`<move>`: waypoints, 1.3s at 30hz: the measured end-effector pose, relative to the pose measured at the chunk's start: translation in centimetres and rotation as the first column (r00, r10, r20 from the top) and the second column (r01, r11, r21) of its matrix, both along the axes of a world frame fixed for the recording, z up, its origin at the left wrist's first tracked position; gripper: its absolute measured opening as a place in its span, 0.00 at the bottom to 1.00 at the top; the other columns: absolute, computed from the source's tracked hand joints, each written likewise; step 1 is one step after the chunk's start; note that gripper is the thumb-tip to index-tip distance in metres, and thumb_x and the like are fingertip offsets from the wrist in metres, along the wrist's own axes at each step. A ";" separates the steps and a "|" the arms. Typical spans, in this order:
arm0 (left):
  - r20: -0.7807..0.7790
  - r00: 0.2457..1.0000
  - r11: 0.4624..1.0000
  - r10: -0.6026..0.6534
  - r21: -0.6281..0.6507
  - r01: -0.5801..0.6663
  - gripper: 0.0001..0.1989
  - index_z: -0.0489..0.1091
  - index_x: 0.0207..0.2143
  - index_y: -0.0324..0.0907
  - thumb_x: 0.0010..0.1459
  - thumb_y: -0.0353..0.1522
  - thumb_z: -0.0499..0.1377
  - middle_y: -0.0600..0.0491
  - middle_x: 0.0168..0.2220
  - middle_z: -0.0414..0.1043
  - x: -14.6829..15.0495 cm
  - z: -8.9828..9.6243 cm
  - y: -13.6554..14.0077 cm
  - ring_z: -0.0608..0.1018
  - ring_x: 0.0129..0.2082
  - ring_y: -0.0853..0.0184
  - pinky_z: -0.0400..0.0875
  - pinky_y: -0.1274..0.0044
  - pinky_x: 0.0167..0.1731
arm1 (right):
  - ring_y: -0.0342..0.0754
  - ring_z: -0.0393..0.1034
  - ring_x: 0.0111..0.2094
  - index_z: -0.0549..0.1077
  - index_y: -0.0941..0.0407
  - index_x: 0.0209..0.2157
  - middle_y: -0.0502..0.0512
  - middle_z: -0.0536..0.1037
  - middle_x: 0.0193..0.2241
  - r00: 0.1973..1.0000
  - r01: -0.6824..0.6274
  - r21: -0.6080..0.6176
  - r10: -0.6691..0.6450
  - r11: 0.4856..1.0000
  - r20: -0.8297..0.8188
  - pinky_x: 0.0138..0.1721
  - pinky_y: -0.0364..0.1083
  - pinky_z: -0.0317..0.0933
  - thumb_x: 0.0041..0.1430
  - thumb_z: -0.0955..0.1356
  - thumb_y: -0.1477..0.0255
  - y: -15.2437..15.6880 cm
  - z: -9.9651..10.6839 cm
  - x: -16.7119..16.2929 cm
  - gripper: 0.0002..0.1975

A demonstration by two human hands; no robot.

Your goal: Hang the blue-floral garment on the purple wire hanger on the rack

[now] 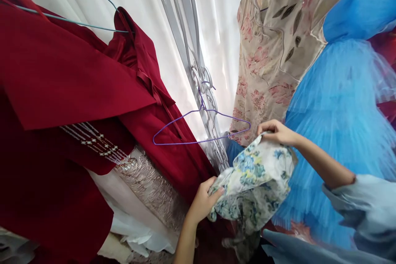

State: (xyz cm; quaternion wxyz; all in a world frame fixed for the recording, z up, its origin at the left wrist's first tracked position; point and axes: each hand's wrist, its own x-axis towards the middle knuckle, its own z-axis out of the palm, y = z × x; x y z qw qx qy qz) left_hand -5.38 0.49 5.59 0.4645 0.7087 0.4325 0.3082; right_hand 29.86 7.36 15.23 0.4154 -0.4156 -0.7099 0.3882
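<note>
Stretched between my hands is a white garment with blue, green and yellow flowers (250, 171); its lower part hangs down in folds. My left hand (204, 198) grips its left edge, thumb on top. Higher up on the right, my right hand (277, 133) pinches its top edge. Just above the garment a thin purple wire hanger (199, 142) hangs bare from the ornate white metal rack (213, 111). What type of garment it is cannot be made out.
Dark red dresses (77, 66) hang on the left, beside a beaded, silvery textured dress (154, 185). To the right hang a beige floral dress (260, 70) and a blue tulle dress (343, 90). A white curtain (213, 16) covers the back.
</note>
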 end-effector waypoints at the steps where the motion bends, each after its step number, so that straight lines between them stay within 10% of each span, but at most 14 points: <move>1: -0.007 1.000 0.999 0.008 0.033 -0.008 0.14 0.70 0.35 0.38 0.60 0.41 0.60 0.55 0.31 0.67 -0.1 1.1 0.0 0.69 0.34 0.67 0.64 0.79 0.35 | 0.45 0.67 0.25 0.77 0.59 0.23 0.52 0.76 0.22 0.997 0.067 0.040 -0.065 0.997 -0.053 0.27 0.42 0.58 0.48 0.71 0.73 1.3 0.2 0.6 0.05; 6: 0.070 0.990 0.987 0.123 0.098 -0.129 0.15 0.66 0.28 0.39 0.59 0.40 0.61 0.58 0.25 0.61 -0.2 5.2 0.0 0.64 0.28 0.71 0.60 0.81 0.28 | 0.46 0.70 0.27 0.79 0.58 0.26 0.53 0.79 0.24 0.950 0.178 0.024 -0.165 0.984 -0.266 0.30 0.43 0.61 0.43 0.73 0.69 7.7 1.9 0.2 0.07; 10: 0.398 0.818 0.908 0.415 -0.129 -0.398 0.18 0.71 0.40 0.39 0.51 0.40 0.66 0.53 0.35 0.73 -1.8 5.4 0.3 0.73 0.35 0.66 0.67 0.78 0.36 | 0.45 0.71 0.26 0.78 0.59 0.30 0.53 0.79 0.25 0.942 -0.081 -0.097 0.044 0.992 -0.333 0.26 0.41 0.61 0.42 0.74 0.69 10.5 3.0 -3.2 0.11; 14: 0.517 0.699 0.868 0.494 -0.244 -0.432 0.25 0.71 0.46 0.40 0.44 0.35 0.67 0.52 0.35 0.75 -5.6 5.6 1.0 0.76 0.33 0.63 0.69 0.76 0.35 | 0.40 0.63 0.17 0.76 0.58 0.33 0.48 0.75 0.19 0.899 -0.348 -0.278 0.234 0.896 -0.370 0.18 0.38 0.51 0.44 0.75 0.68 10.7 3.1 -5.8 0.13; 21: -0.120 0.917 0.897 0.381 0.291 -0.334 0.07 0.67 0.31 0.42 0.50 0.27 0.52 0.55 0.30 0.68 -11.5 9.6 5.0 0.70 0.32 0.65 0.63 0.77 0.33 | 0.42 0.64 0.19 0.75 0.58 0.31 0.52 0.74 0.22 0.898 -0.409 -0.359 0.300 0.839 -0.323 0.19 0.40 0.52 0.47 0.75 0.63 9.7 4.2 -4.8 0.14; 26: -0.506 0.695 0.769 0.510 0.630 -0.106 0.10 0.64 0.31 0.43 0.48 0.23 0.49 0.51 0.33 0.67 -12.6 13.7 9.6 0.69 0.37 0.59 0.63 0.71 0.40 | 0.39 0.58 0.18 0.70 0.57 0.27 0.47 0.68 0.19 0.892 -0.448 -0.369 0.382 0.815 -0.241 0.19 0.40 0.47 0.52 0.74 0.61 9.8 5.7 -3.9 0.15; 31: -0.400 0.554 0.596 0.730 0.769 -0.230 0.20 0.65 0.47 0.45 0.50 0.25 0.53 0.47 0.43 0.65 -10.8 16.5 11.9 0.70 0.44 0.55 0.65 0.66 0.46 | 0.40 0.59 0.22 0.66 0.57 0.26 0.46 0.66 0.21 0.855 -0.512 -0.380 0.412 0.770 -0.316 0.23 0.40 0.50 0.54 0.74 0.62 9.5 5.7 -4.1 0.16; 34: -0.307 0.651 0.671 0.695 0.603 -0.431 0.17 0.63 0.51 0.44 0.58 0.34 0.54 0.49 0.41 0.70 -8.5 16.3 12.1 0.75 0.37 0.61 0.69 0.71 0.39 | 0.40 0.60 0.22 0.67 0.57 0.28 0.46 0.67 0.22 0.829 -0.539 -0.417 0.374 0.732 -0.415 0.24 0.39 0.52 0.53 0.74 0.64 9.2 5.1 -4.5 0.15; 39: -0.297 0.827 0.821 0.478 0.485 -0.300 0.12 0.69 0.38 0.41 0.65 0.37 0.49 0.53 0.36 0.75 -4.5 15.4 11.5 0.76 0.39 0.63 0.68 0.76 0.40 | 0.40 0.62 0.22 0.69 0.58 0.26 0.46 0.69 0.21 0.800 -0.552 -0.414 0.320 0.724 -0.508 0.26 0.40 0.55 0.49 0.75 0.65 9.4 4.2 -4.7 0.14</move>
